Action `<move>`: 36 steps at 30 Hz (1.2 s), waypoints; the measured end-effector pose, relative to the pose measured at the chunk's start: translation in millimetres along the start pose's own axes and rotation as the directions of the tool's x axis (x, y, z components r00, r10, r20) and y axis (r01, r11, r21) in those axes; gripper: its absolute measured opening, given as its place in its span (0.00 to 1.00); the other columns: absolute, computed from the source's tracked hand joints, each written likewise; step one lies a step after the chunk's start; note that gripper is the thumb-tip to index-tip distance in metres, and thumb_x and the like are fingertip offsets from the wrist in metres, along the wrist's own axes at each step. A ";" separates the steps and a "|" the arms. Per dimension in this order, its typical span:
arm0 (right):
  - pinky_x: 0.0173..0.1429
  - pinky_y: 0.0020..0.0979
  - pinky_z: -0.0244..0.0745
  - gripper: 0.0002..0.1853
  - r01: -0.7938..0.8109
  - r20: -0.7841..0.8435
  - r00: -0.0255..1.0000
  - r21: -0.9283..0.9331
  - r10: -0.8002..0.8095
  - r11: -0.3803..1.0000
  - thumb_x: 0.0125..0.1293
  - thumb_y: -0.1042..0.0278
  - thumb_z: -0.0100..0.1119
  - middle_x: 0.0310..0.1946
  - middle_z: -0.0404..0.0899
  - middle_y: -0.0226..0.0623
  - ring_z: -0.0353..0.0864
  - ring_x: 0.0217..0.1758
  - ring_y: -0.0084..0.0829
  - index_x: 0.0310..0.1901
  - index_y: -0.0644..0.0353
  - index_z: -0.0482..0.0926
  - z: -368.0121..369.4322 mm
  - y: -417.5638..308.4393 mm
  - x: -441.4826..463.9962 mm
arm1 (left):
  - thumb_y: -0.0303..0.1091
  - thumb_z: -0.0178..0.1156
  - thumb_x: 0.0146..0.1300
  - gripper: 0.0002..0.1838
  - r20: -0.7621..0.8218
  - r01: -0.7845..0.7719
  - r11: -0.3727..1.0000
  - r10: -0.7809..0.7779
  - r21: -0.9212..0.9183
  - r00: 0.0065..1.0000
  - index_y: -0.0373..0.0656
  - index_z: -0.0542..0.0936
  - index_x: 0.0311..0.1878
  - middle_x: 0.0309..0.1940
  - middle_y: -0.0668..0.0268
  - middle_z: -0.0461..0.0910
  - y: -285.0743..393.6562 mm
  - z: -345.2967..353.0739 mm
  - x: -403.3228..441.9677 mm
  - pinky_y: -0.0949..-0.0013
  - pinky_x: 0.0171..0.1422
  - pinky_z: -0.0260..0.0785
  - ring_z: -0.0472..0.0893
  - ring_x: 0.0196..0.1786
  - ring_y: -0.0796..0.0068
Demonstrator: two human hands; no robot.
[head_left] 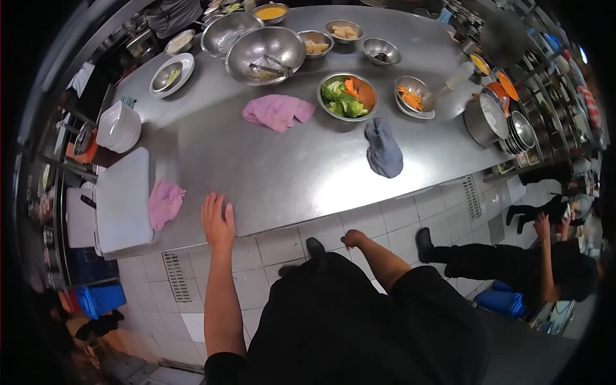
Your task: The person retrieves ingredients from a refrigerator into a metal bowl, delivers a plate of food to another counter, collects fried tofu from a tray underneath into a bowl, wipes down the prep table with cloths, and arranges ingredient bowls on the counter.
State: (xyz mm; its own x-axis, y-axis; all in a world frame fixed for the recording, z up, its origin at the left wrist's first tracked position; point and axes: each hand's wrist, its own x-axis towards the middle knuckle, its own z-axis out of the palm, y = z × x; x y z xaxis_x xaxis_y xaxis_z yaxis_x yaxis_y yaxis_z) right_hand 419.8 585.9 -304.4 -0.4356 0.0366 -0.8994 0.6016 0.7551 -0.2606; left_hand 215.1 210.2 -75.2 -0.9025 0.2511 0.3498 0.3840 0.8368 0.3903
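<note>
My left hand rests flat on the near edge of the steel table, fingers stretched out and nothing held. Just left of it lies a crumpled pink cloth, against a white cutting board. My right hand hangs in front of the table edge, above the tiled floor; its fingers look curled in, and no object shows in it. Farther in on the table are another pink cloth and a grey-blue cloth. Behind them stands a bowl of broccoli and carrot.
Large steel bowls stand at the back, one with tongs inside. Stacked white plates sit at left. A bowl of shredded carrot and a steel pot are at right. A person in dark clothes stands to my right.
</note>
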 end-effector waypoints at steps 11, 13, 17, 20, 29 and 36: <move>0.64 0.41 0.72 0.25 0.266 -0.330 0.892 -0.170 -0.309 0.949 0.59 0.67 0.49 0.57 0.78 0.49 0.78 0.60 0.46 0.60 0.57 0.78 14.5 -71.7 -5.0 | 0.44 0.54 0.70 0.21 -0.055 -0.111 0.994 0.112 0.014 0.992 0.39 0.77 0.58 0.66 0.52 0.71 -11.0 -1.7 -8.3 0.48 0.78 0.49 0.65 0.72 0.52; 0.61 0.41 0.75 0.24 0.224 -0.420 0.866 -0.162 -0.273 0.961 0.57 0.68 0.50 0.51 0.82 0.51 0.82 0.55 0.46 0.57 0.58 0.80 18.4 -64.5 -16.0 | 0.44 0.55 0.70 0.21 -0.053 -0.132 0.991 0.133 0.012 0.990 0.39 0.77 0.58 0.66 0.51 0.71 -11.8 -5.3 -9.7 0.47 0.78 0.48 0.64 0.72 0.52; 0.40 0.43 0.81 0.23 0.058 -0.369 0.924 -0.124 -0.100 0.991 0.57 0.67 0.50 0.36 0.85 0.49 0.86 0.33 0.46 0.55 0.59 0.80 48.6 -40.0 -17.0 | 0.45 0.55 0.70 0.21 -0.032 -0.187 0.982 0.186 -0.020 0.982 0.40 0.77 0.57 0.66 0.51 0.70 -13.4 -10.7 -11.9 0.46 0.78 0.47 0.64 0.72 0.52; 0.32 0.42 0.81 0.23 -0.046 -0.308 0.950 0.037 0.055 0.998 0.57 0.67 0.50 0.32 0.85 0.49 0.86 0.26 0.43 0.54 0.59 0.80 86.8 -26.6 -35.6 | 0.45 0.54 0.70 0.21 0.024 -0.215 0.975 0.216 -0.054 0.976 0.40 0.77 0.58 0.67 0.52 0.70 -11.7 -19.0 -15.0 0.45 0.78 0.45 0.63 0.73 0.52; 0.32 0.38 0.83 0.25 -0.071 -0.368 0.881 0.518 0.296 0.853 0.57 0.66 0.49 0.32 0.85 0.47 0.85 0.25 0.38 0.57 0.56 0.80 195.4 -31.7 -120.9 | 0.46 0.53 0.70 0.23 0.080 -0.229 0.971 0.234 -0.074 0.969 0.41 0.76 0.60 0.68 0.53 0.69 -14.7 -22.2 -21.1 0.44 0.79 0.42 0.61 0.74 0.54; 0.46 0.46 0.81 0.17 -0.115 -0.370 0.851 0.562 0.373 0.819 0.54 0.64 0.52 0.40 0.85 0.52 0.86 0.39 0.50 0.40 0.62 0.86 222.5 21.2 -151.0 | 0.46 0.53 0.71 0.22 0.046 -0.254 0.967 0.253 0.012 0.966 0.42 0.76 0.59 0.67 0.55 0.69 -10.2 -16.1 -27.9 0.43 0.78 0.45 0.62 0.74 0.54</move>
State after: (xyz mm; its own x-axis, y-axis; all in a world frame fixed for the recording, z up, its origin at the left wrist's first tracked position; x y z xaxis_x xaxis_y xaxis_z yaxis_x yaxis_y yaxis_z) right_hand 647.3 450.7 -252.3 -0.3941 0.5550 -0.7326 0.9190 0.2470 -0.3073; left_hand 239.5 186.8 -75.2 -0.7839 0.4768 0.3978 0.5984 0.7512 0.2787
